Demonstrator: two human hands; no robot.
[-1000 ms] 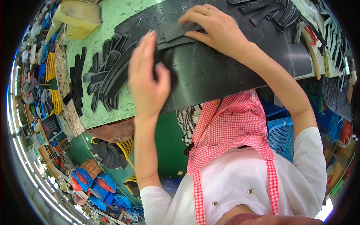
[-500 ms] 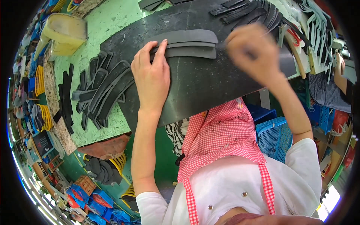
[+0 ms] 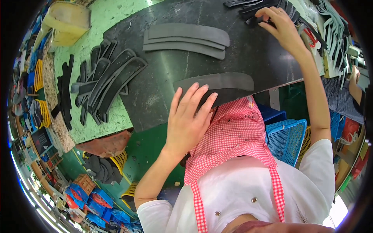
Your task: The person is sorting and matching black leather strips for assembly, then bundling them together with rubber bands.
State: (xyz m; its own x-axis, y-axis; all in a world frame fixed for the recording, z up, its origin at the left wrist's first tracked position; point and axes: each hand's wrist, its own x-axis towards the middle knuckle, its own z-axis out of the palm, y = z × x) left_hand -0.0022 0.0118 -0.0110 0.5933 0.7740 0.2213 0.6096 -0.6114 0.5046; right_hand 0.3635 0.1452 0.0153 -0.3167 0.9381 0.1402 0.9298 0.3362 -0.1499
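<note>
My left hand (image 3: 190,116) lies with its fingers stretched over one end of a single grey curved strip (image 3: 229,81), near the front edge of the black board (image 3: 155,105). Its thumb is hidden. Farther back on the board lie several overlapping grey strips (image 3: 186,37), apart from that hand. At the far right, my right hand (image 3: 281,29) reaches to a bundle of narrow black strips (image 3: 252,11). Thumb and fingers stand apart there, the fingertips at the strips, with nothing visibly gripped.
On the green table at left sit a heap of black-edged curved strips (image 3: 112,85) and thin black strips (image 3: 66,91). A yellowish plastic container (image 3: 70,25) stands behind them. Pale strips hang (image 3: 330,35) at far right. A blue basket (image 3: 285,138) is below the board's edge.
My left hand has left the overlapping grey strips and come nearer the front edge, where a single grey strip now lies. My right hand has moved away from me, up to the black strips.
</note>
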